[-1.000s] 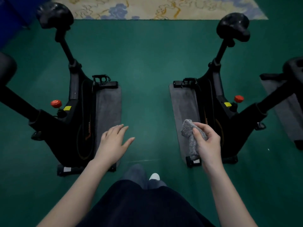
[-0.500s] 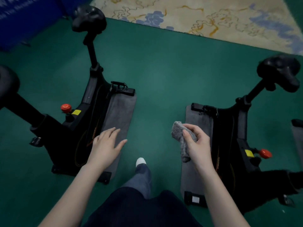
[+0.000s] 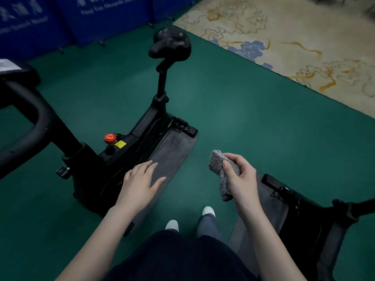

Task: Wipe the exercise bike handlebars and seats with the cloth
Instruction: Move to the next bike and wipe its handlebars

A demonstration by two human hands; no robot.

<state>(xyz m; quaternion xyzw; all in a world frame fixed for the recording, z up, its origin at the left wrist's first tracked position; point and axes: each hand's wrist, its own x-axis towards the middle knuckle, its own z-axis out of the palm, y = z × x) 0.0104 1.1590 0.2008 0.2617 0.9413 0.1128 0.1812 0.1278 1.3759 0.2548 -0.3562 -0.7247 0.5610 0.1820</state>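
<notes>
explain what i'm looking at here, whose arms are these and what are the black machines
This is one picture from a camera worn on a person's head, looking down, so the bare arms are their own. The right hand grips a bunched grey cloth; the left hand is open, holding nothing. The black machines are exercise bikes standing on grey mats on a green floor. The bike on the left shows its seat, handlebar and a red knob. The cloth touches no bike yet.
</notes>
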